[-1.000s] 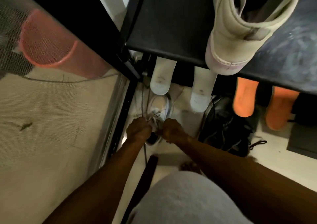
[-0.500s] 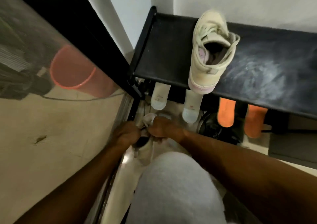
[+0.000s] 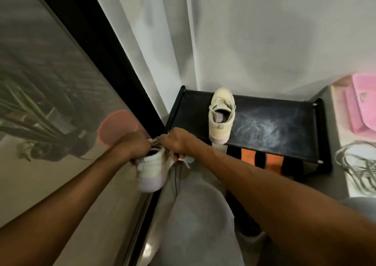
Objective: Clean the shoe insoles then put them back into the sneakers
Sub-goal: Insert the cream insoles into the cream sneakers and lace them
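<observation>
L hand (image 3: 135, 143) & R hand (image 3: 177, 141) grip sneaker (image 3: 151, 171).

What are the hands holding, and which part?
A cream sneaker: the left hand and right hand grip the two sides of its opening.

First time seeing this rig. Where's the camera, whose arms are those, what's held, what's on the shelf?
No robot here: a person works with bare hands, and the single view comes from a wide-angle camera on their head, looking forward and down. The left hand and right hand both grip a pale sneaker at its opening, heel toward the camera. A second sneaker stands on top of the black shoe rack. Two orange insoles show below that top shelf. The pale sneaker's inside is hidden.
</observation>
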The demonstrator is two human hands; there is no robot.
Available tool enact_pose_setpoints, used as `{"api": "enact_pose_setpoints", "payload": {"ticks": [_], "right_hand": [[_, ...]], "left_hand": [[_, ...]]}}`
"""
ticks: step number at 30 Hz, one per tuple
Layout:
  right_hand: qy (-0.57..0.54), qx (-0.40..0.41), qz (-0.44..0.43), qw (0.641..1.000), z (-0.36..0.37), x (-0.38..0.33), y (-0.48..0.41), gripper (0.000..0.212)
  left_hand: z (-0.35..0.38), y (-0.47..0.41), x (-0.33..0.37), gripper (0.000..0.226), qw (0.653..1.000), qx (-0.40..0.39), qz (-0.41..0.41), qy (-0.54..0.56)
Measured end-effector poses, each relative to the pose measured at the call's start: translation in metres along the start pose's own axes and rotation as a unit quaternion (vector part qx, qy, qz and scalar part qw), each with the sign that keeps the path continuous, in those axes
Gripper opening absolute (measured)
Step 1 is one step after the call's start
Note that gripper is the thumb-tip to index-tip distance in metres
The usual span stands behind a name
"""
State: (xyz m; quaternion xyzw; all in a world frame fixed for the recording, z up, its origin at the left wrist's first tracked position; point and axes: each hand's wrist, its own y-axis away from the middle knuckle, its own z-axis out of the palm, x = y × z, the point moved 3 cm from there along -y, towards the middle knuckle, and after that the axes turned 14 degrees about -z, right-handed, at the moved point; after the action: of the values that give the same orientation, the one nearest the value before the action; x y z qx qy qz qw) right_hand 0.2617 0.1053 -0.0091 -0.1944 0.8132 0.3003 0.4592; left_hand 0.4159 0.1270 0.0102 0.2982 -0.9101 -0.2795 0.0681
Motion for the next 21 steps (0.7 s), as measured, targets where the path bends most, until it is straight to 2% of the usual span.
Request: {"api": "enact_pose_setpoints", "payload": {"ticks": [2,4,10,16,21], "right_hand": [[-0.013,0.027,-0.021,0.999,-0.016,-0.022,0.013,0.046],[-0.018,0.059,-0.047,0.997,-0.031,-0.042,0.027,0.044],[-0.015,0.115,-0.085,0.99,-0.076,-0.082,0.075,0.045],[-0.031,0.185,-0.094,0.978,-0.124,-0.078,0.122,0.038],[-0.045,0.261,-0.093,0.96,-0.166,-0.045,0.159,0.033]], "left_hand": [[-0.029,0.018,0.001,0.053,0.998,0.058,0.0,0.025],[-0.051,0.035,0.003,0.061,0.996,0.076,0.003,0.041],[-0.102,0.093,0.024,0.041,0.986,0.096,0.035,0.13],[-0.117,0.139,0.068,0.036,0.982,0.069,0.076,0.161],[-0.105,0.162,0.129,0.041,0.973,0.049,0.13,0.187]]}}
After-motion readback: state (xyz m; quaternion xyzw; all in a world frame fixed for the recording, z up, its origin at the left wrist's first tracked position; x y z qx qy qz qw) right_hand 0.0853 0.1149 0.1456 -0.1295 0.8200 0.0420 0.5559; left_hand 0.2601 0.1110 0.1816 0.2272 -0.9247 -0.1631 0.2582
